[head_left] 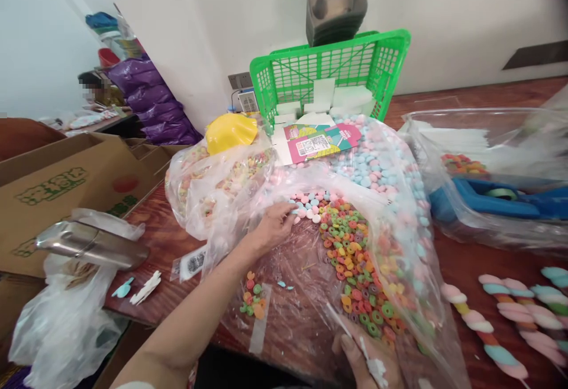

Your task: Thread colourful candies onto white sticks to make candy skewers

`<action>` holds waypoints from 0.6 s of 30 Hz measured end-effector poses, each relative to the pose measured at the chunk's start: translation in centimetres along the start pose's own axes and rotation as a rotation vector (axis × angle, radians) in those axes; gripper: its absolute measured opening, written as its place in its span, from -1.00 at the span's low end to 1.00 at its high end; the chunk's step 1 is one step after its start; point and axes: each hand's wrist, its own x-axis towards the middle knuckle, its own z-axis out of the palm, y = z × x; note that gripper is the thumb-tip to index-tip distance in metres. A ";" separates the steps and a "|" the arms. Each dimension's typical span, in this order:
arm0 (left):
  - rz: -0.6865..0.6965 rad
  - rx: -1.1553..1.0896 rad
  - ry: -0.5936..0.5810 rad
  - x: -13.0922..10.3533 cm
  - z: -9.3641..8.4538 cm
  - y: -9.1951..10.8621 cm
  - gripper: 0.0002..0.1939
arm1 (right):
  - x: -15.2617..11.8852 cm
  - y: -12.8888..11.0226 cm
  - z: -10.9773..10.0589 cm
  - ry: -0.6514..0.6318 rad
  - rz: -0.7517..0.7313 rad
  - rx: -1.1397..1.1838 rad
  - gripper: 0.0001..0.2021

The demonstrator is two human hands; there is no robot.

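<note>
My left hand (278,224) reaches to the edge of a small heap of pink, blue and white marshmallows (309,204), with its fingers bent together at the near pieces. Whatever sits between those fingertips is too small to make out. At the lower edge, my right hand (366,358) grips a thin white stick (339,319) that points up and left; a ragged white bit shows beside the fingers. Between the hands and to the right spreads a pile of colourful ring-shaped gummies (355,265) on clear plastic sheeting. A few loose gummies (252,297) lie near my left forearm.
Behind stand a large bag of marshmallows (381,167), a printed card (317,142) and a green basket (328,70). At right are a clear bin (488,229) and finished marshmallow skewers (483,330). A steel flask (93,246) and cardboard box (57,185) are left.
</note>
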 end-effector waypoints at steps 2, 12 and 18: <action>-0.143 -0.342 0.050 -1.8 -0.3 1.6 -0.75 | 0.3 -0.3 -0.3 -0.040 -0.018 -0.045 -0.67; -0.593 -1.445 0.238 -10.6 -0.1 7.4 -0.67 | 1.5 -3.3 -0.3 -0.219 -0.198 -0.299 -0.60; -0.549 -1.493 0.256 -11.8 -0.4 8.0 -0.67 | 1.0 -4.1 -0.1 -0.220 -0.182 -0.378 -0.59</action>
